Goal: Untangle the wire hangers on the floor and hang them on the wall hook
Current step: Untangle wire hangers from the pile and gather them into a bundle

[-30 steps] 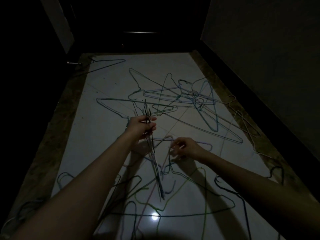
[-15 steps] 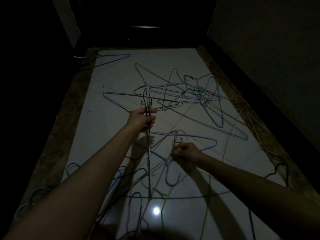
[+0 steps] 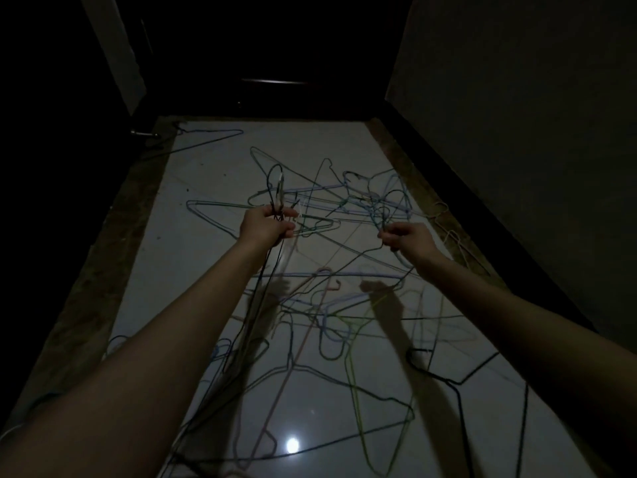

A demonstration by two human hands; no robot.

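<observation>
Head view. The left hand [image 3: 267, 225] is curling its fingers round the necks of a bunch of collected hangers [image 3: 277, 188], gripping them just below the hooks. The hooks are pointing up and away from the camera, above the fist, while the long wires of the bunch are hanging down and toward the viewer, so the long axis is running near-vertically in the picture, from the fist down toward the lower left of the floor [image 3: 193, 257].

The right hand [image 3: 406, 238] is raised level with the left and well apart from it, its fingers pinching a dark wire hanger [image 3: 344, 270]. This hanger's wire is sloping from the fingers down and leftward across the middle of the scene; its hook end is lost among the tangle behind the hand, so which way it points cannot be told.

The remaining wire hangers [image 3: 331, 208] are lying flat on the pale, glossy floor, overlapping in a tangle beyond and between the hands, with more [image 3: 310, 367] spreading below the forearms. One hanger [image 3: 206, 139] is lying apart at the far left edge. A light reflection [image 3: 292, 445] is showing on the floor near the bottom.
</observation>
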